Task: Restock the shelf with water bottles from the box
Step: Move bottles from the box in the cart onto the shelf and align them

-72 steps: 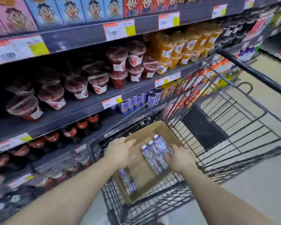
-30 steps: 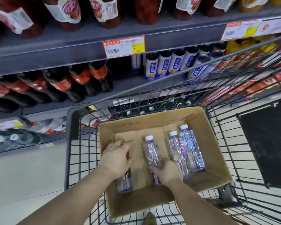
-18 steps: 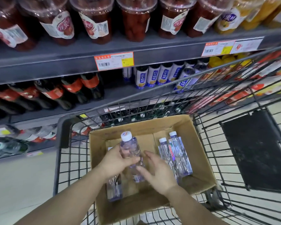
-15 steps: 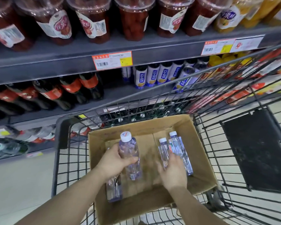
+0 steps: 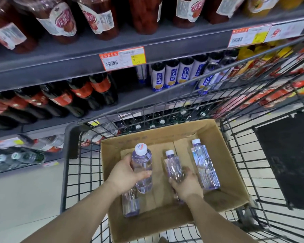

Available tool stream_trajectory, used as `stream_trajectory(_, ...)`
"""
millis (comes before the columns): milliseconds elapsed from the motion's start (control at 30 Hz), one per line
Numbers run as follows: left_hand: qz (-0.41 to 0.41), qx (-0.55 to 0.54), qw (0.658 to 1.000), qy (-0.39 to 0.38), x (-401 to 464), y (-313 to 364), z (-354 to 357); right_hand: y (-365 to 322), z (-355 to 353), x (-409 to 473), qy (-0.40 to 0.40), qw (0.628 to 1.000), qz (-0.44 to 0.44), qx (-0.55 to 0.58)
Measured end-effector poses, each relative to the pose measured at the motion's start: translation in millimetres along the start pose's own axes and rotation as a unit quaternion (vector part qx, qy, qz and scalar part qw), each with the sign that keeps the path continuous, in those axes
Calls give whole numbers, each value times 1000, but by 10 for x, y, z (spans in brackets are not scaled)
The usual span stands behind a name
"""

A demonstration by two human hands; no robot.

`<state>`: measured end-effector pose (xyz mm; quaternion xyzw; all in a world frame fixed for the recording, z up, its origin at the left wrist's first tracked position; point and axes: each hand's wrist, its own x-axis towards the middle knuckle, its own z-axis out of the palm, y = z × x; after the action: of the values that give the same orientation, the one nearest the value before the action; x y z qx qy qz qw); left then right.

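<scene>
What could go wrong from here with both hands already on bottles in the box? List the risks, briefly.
1. The left hand holds a raised water bottle by its side, directly above another bottle lying in the cardboard box; a slip could drop one onto the other.
2. The right hand grips a second bottle close to a loose bottle; lifting it may knock that one rolling.
3. The cart's wire wall stands between box and shelf, so a low swing could snag.

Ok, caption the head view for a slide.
Both hands lift water bottles, left and right, from the cardboard box.
</scene>
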<state>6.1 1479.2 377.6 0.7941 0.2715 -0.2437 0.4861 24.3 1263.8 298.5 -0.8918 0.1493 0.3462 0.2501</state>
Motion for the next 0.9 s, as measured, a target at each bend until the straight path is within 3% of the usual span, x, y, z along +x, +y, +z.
stream_trajectory(133,-3,-16,1000,6,-37,8,-14,-51,-50,69,-49,999,-6,2)
stream_trajectory(367,1,-2,1000,10,-394,310,-250,-242,-565,-354,-134,961,-82,226)
stream_trajectory(467,24,-19,999,15,-683,540,-468,-526,-944,-657,-179,953,-128,210)
stream_trajectory(700,97,-114,989,19,-1473,902,-1199,-1411,-1474,-1610,-200,930,-257,170)
stream_trajectory(900,144,-194,968,66,-2398,721,-2172,-2332,-1329,-2649,-223,884,-365,189)
